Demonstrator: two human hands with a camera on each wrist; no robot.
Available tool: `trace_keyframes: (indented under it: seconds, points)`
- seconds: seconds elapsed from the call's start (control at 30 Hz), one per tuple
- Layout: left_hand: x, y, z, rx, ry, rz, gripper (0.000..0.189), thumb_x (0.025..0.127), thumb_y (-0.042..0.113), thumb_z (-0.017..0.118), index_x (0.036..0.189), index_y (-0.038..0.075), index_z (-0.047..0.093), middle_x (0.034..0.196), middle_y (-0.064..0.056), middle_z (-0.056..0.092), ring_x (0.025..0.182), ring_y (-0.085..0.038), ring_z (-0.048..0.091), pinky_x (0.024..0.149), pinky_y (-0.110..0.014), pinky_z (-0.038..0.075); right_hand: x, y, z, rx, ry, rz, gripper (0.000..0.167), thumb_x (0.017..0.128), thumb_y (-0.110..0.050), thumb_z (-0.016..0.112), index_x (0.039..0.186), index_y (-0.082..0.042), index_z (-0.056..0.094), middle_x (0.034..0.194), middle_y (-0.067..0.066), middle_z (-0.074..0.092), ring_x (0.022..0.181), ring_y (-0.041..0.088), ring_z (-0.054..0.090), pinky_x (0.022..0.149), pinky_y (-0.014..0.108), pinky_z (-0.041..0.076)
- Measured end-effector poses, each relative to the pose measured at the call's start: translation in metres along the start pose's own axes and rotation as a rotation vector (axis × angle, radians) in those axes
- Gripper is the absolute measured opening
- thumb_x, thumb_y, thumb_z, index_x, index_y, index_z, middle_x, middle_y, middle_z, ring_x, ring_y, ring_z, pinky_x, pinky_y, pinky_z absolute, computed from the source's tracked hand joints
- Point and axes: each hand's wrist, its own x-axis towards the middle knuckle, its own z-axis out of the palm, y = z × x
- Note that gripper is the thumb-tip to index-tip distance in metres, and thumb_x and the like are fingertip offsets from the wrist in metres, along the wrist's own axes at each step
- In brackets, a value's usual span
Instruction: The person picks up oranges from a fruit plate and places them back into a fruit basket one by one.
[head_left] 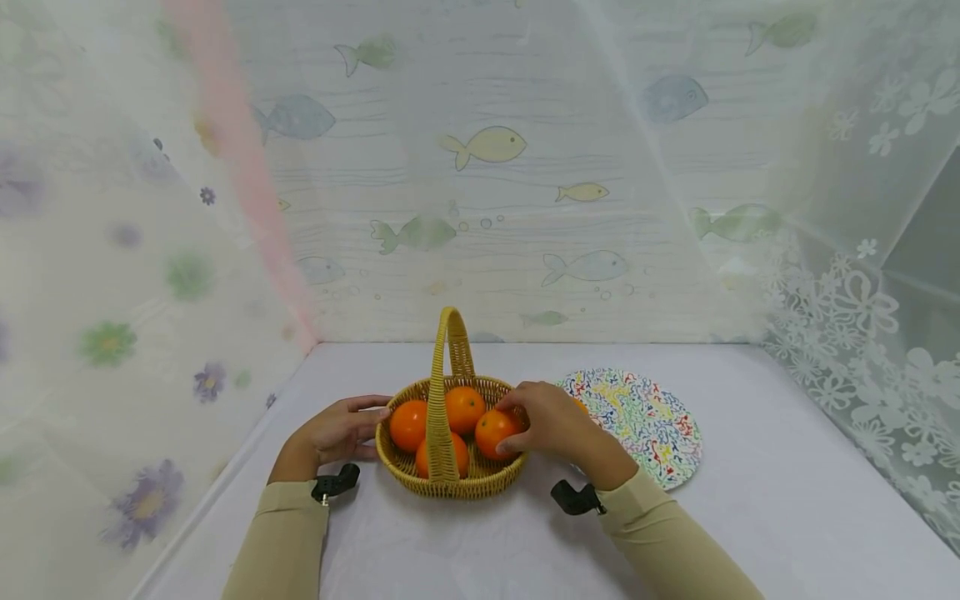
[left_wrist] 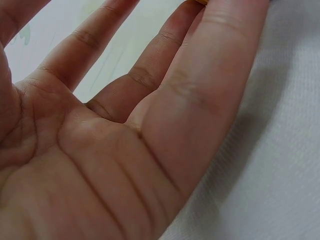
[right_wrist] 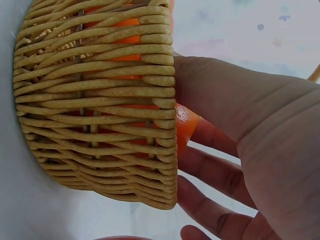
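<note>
The right hand (head_left: pixel 558 427) is curling round the rightmost orange (head_left: pixel 493 432) in the wicker basket (head_left: pixel 465 487); the left hand (head_left: pixel 335 433), fingers straight, is steadying the basket's left rim; lifting clear of the handle comes next.

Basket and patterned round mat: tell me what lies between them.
The right hand lies there, in the head view, gripping an orange at the basket rim and covering the mat edge.

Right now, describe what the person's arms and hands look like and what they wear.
Both arms wear long beige sleeves reaching the wrists. A small black camera mount is strapped at the left wrist, another black mount at the right. The left hand and right hand are bare, with no gloves; no rings show.
</note>
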Motion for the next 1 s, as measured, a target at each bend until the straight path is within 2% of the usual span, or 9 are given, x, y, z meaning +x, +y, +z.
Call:
trace_keyframes:
  seconds: [0.33,0.6,0.73,0.83,0.9,1.0]
  points:
    - [0.0,0.0,0.0,0.015,-0.017,0.009,0.058,0.103,0.029,0.065,0.154,0.008,0.045,0.133,-0.006,0.068,0.111,-0.024,0.07,0.093,-0.051,0.06,-0.002,0.0,-0.006,0.054,-0.009,0.001,0.043,0.078,-0.034,0.092,0.115,-0.018,0.077,0.111,-0.005,0.072,0.102,0.016,0.063,0.094,0.038,0.054]
    - [0.001,-0.001,-0.001,0.006,-0.024,0.019,0.055,0.104,0.027,0.065,0.152,0.008,0.046,0.129,-0.005,0.069,0.11,-0.023,0.07,0.092,-0.051,0.06,-0.005,0.009,-0.012,0.095,-0.011,0.045,0.049,0.08,-0.039,0.09,0.12,-0.017,0.075,0.123,-0.001,0.068,0.12,0.027,0.06,0.107,0.048,0.05]
    - [0.001,-0.002,-0.002,0.0,-0.042,0.032,0.054,0.105,0.026,0.063,0.152,0.007,0.044,0.128,-0.005,0.07,0.109,-0.022,0.071,0.09,-0.05,0.061,-0.007,0.014,-0.018,0.094,-0.031,0.082,0.05,0.082,-0.041,0.088,0.122,-0.015,0.074,0.127,0.002,0.066,0.098,0.021,0.064,0.091,0.041,0.055]
    - [0.001,-0.003,-0.002,-0.002,-0.043,0.034,0.054,0.105,0.025,0.062,0.152,0.007,0.045,0.128,-0.005,0.07,0.109,-0.022,0.071,0.09,-0.05,0.061,-0.009,0.018,-0.022,0.106,-0.064,0.122,0.049,0.084,-0.04,0.087,0.123,-0.015,0.073,0.129,0.005,0.063,0.081,0.015,0.06,0.078,0.035,0.054]
    - [0.001,-0.003,-0.002,-0.003,-0.043,0.034,0.054,0.105,0.025,0.062,0.152,0.007,0.045,0.128,-0.005,0.07,0.109,-0.023,0.071,0.09,-0.05,0.061,-0.009,0.022,-0.024,0.103,-0.082,0.154,0.05,0.084,-0.041,0.087,0.124,-0.016,0.072,0.13,0.007,0.062,0.085,0.015,0.06,0.081,0.037,0.055]
    - [0.001,-0.003,-0.001,-0.005,-0.042,0.033,0.054,0.105,0.025,0.062,0.153,0.007,0.044,0.128,-0.004,0.07,0.109,-0.022,0.071,0.091,-0.05,0.061,-0.01,0.028,-0.026,0.079,-0.103,0.197,0.054,0.083,-0.047,0.085,0.125,-0.016,0.072,0.133,0.008,0.062,0.105,0.021,0.062,0.096,0.044,0.054]
